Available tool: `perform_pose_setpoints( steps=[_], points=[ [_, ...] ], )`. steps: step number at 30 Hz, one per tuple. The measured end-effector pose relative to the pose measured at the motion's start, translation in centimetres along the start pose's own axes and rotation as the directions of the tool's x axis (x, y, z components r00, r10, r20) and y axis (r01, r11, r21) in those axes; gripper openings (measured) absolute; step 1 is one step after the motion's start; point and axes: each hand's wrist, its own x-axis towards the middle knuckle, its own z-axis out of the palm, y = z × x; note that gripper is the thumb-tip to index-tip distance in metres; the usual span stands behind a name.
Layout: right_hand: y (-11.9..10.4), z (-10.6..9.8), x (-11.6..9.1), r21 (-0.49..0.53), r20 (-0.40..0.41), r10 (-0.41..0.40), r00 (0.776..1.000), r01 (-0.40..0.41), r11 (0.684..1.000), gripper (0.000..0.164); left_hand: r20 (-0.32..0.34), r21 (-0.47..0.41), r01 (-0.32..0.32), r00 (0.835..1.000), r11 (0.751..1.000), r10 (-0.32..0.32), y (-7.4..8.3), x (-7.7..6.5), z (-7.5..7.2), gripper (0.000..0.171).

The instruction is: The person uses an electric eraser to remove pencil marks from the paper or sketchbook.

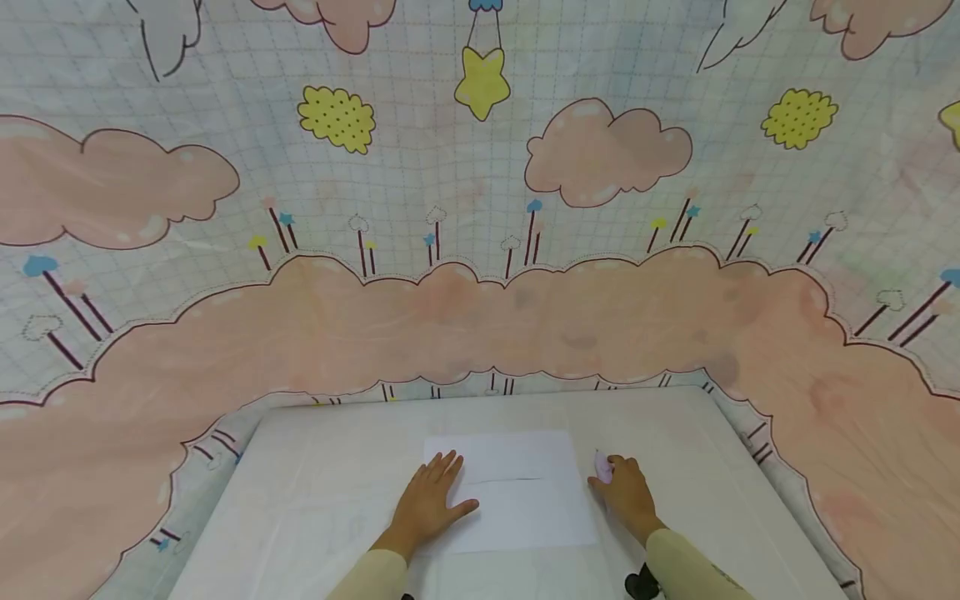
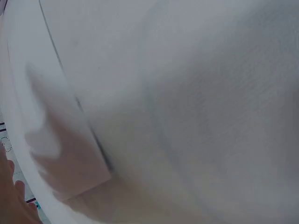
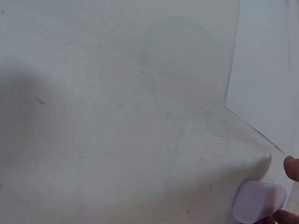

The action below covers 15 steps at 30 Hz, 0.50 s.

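Observation:
A white sheet of paper [image 1: 525,517] with one thin dark line across it lies on the white tabletop. My left hand [image 1: 430,502] rests on the sheet's left side, fingers and thumb spread. Only the edge of that hand [image 2: 14,198] enters the left wrist view, and its shadow falls over the paper corner. Just off the right edge of the sheet, my right hand [image 1: 628,496] holds a light purple rounded block [image 3: 257,200] between thumb and fingers. The block's exact kind cannot be told; part of it is hidden by the fingers.
The white table [image 1: 300,467] stands against a patterned cloth backdrop [image 1: 480,317] with clouds and stars, which also drops down past the table's sides. A black object [image 1: 642,582] shows beside the right sleeve [image 1: 686,567] at the bottom of the head view.

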Motion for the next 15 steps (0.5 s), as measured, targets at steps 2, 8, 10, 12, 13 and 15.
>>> perform_pose_setpoints(
  steps=[2,8,10,12,13,15],
  points=[
    [0.3,0.3,-0.2,0.013,-0.001,0.002,1.0,-0.002,1.0,0.057,0.006,-0.001,0.004,1.0,1.0,-0.004,0.0,-0.1,0.5,0.082],
    [0.7,0.6,-0.1,0.024,-0.015,0.013,1.0,-0.013,1.0,0.051,0.011,-0.007,0.015,1.0,1.0,-0.015,0.0,-0.5,1.2,0.084],
    [0.7,0.6,0.0,0.026,-0.023,0.014,1.0,-0.014,1.0,0.05,0.024,-0.011,0.02,1.0,1.0,-0.02,-0.1,-0.7,1.4,0.086],
    [0.7,0.6,0.1,0.028,-0.028,0.016,0.999,-0.016,0.999,0.049,0.029,-0.016,0.015,0.999,1.0,-0.014,-0.2,-0.9,1.7,0.088],
    [0.7,0.6,0.1,0.031,-0.031,0.02,0.999,-0.019,0.999,0.049,0.027,-0.018,0.013,1.0,1.0,-0.012,-0.3,-1.0,1.8,0.088],
    [0.7,0.7,0.2,0.034,-0.034,0.028,0.999,-0.026,0.999,0.048,0.015,-0.021,0.005,1.0,1.0,-0.004,-0.4,-1.2,2.2,0.089]
  ],
)
